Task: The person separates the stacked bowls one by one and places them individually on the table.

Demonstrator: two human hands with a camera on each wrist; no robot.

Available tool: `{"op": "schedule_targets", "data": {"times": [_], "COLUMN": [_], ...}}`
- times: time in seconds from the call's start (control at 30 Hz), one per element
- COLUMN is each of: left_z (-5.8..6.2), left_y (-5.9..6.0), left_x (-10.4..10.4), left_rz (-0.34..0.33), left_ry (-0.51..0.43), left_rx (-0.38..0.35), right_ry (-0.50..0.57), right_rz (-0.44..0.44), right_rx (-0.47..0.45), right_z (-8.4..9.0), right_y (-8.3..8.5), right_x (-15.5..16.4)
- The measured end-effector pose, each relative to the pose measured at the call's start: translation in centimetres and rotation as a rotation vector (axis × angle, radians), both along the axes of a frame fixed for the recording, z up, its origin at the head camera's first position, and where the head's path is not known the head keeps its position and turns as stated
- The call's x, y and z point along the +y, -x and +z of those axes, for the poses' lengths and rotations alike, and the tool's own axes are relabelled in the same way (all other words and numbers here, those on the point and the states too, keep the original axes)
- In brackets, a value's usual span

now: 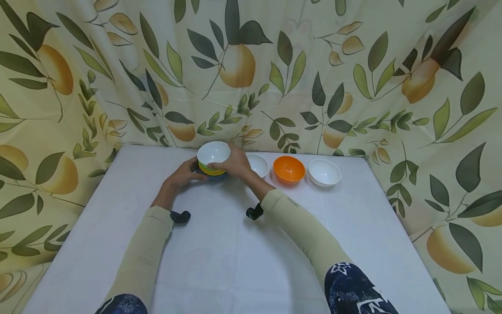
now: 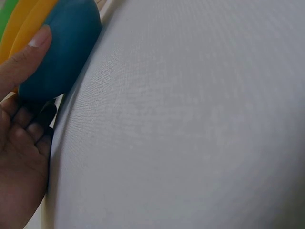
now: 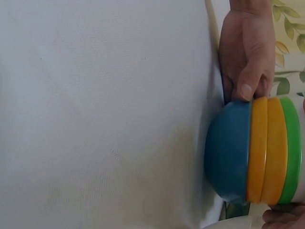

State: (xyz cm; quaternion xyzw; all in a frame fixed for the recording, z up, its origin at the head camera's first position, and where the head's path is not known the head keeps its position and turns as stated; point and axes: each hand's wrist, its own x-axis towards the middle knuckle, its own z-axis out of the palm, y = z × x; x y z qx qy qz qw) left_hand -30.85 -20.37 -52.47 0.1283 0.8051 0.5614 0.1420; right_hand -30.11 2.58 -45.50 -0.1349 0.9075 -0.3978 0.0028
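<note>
A stack of nested bowls stands at the back of the table, left of the middle. At its bottom is a blue bowl (image 3: 228,152), then two yellow bowls (image 3: 274,150), a green bowl (image 3: 291,152) and a white bowl (image 1: 213,152) on top. My left hand (image 1: 181,175) holds the stack low from the left, its thumb against the blue bowl in the left wrist view. From the right, my right hand (image 1: 237,162) grips the white bowl, thumb across its front; its other fingers are mostly hidden behind.
Right of the stack stand a second white bowl (image 1: 259,165), partly behind my right hand, an orange bowl (image 1: 289,170) and a third white bowl (image 1: 324,172), in a row. A white cloth covers the table (image 1: 235,257). A leaf-and-fruit patterned curtain (image 1: 274,109) hangs behind the table.
</note>
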Motion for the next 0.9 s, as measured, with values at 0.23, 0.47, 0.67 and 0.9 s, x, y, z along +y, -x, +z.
{"op": "schedule_targets", "data": {"times": [0.23, 0.47, 0.67, 0.9], "left_z": [0.2, 0.0, 0.2, 0.2], "left_y": [-0.1, -0.2, -0.3, -0.4], "left_x": [0.2, 0.2, 0.3, 0.4], "left_rz": [0.006, 0.02, 0.025, 0.024], "left_ry": [0.031, 0.045, 0.046, 0.03], "left_rx": [0.005, -0.004, 0.011, 0.013], "right_ry": [-0.006, 0.084, 0.14, 0.163], "right_rz": [-0.043, -0.053, -0.051, -0.052], "right_rx": [-0.014, -0.005, 0.037, 0.056], "right_z": [0.5, 1.8, 3.1, 4.1], "right_y": [0.0, -0.9, -2.1, -4.0], "right_x": [0.0, 0.3, 0.7, 1.5]}}
